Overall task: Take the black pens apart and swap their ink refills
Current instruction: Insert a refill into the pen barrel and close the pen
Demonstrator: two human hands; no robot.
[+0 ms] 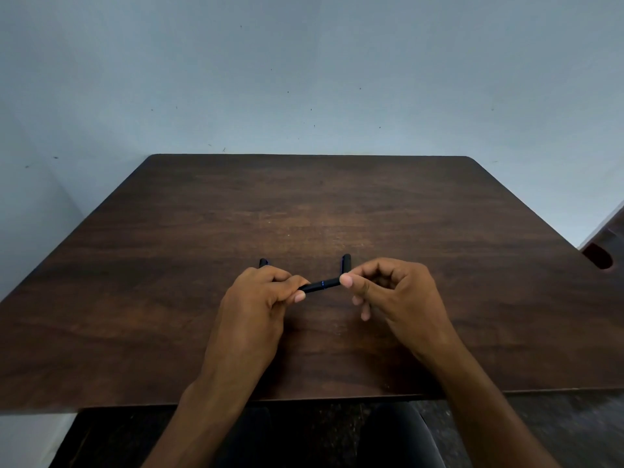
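Here, in the head view, both hands met over the near middle of the brown table point(169, 265). The left hand point(260, 298) was clenched around one end of a black pen point(319, 285), whose long axis ran left to right, rising slightly toward the right hand point(391, 292). That hand pinched the pen's other end. A second black pen point(345, 263) lay just behind, nearer the right hand, so pulling apart looked set to run along that axis.

Dark wood-grain table point(202, 231) against a pale blue-grey wall point(304, 79) — perhaps a chair point(601, 251) at far right.
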